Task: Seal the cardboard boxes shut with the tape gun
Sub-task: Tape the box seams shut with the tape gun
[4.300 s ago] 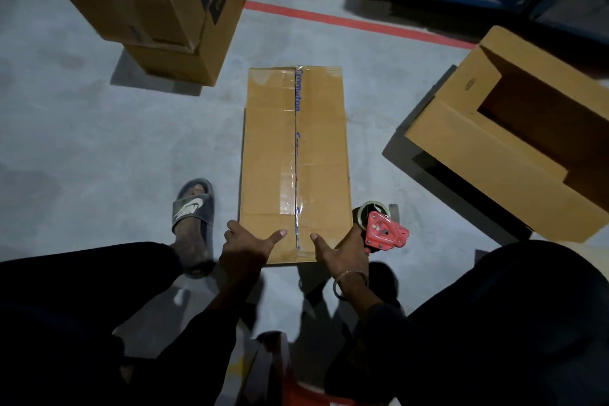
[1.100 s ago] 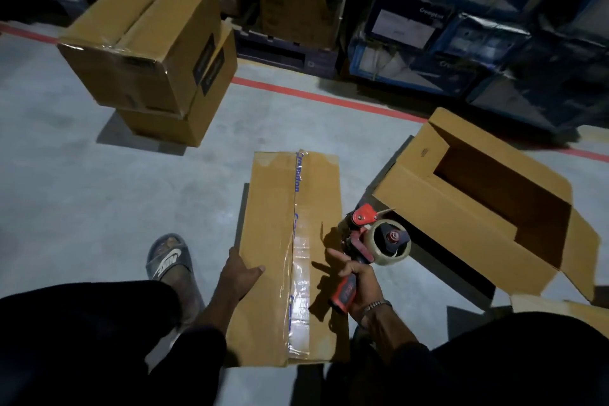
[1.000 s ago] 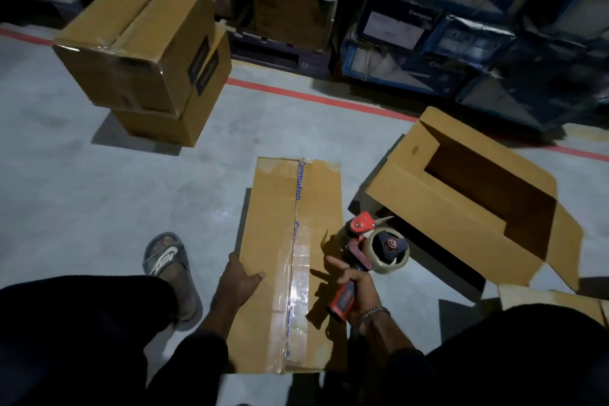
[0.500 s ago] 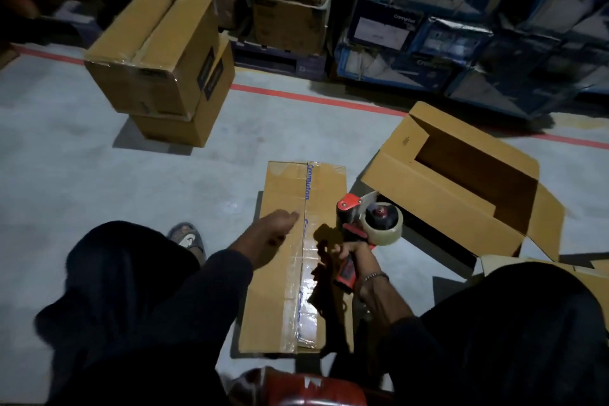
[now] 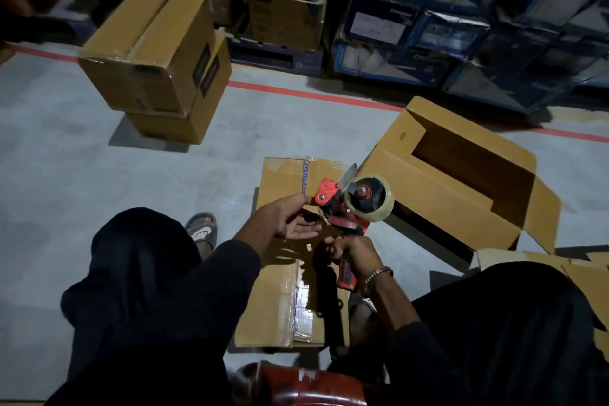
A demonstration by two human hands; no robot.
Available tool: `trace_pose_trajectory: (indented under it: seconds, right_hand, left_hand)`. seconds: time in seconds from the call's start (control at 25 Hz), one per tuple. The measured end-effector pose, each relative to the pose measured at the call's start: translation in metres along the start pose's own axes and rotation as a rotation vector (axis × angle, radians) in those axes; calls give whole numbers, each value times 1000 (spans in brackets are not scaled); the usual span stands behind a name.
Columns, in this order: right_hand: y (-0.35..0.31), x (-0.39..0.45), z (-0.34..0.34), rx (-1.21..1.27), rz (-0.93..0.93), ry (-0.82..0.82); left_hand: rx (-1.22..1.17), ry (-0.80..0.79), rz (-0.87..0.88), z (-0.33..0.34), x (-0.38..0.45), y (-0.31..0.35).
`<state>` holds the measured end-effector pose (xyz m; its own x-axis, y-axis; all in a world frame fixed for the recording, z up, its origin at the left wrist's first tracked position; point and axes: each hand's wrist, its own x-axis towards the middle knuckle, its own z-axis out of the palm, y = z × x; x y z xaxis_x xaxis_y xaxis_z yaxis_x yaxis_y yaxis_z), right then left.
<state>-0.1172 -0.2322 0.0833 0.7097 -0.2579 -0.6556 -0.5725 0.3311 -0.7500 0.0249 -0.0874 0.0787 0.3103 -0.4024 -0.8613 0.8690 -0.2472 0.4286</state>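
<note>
A long flat cardboard box (image 5: 280,300) lies on the floor in front of me, with clear tape along its centre seam. My right hand (image 5: 354,252) grips the handle of the red tape gun (image 5: 349,208), held upright above the box with its clear tape roll to the right. My left hand (image 5: 290,216) is raised beside the gun's head, fingers reaching to the front of the gun near the red flap. Whether it pinches the tape end is not clear.
An open cardboard box (image 5: 461,171) lies on its side at the right. Two sealed boxes (image 5: 155,56) are stacked at the back left. Blue cartons (image 5: 461,33) and pallets line the back wall behind a red floor line (image 5: 296,94). A red stool (image 5: 303,386) sits under me.
My left hand has left the box top and risen to the tape gun's head. My right hand has lifted the tape gun higher over the box.
</note>
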Motion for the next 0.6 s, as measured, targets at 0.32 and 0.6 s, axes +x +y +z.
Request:
trace_pose_trajectory:
  seconds: [0.32, 0.6]
  right_hand:
    - [7, 14, -7, -76, -34, -41]
    - [3, 21, -3, -72, -97, -100]
  left_hand:
    - [-40, -4, -5, -9, 2, 7]
    - [-131, -83, -30, -18, -6, 8]
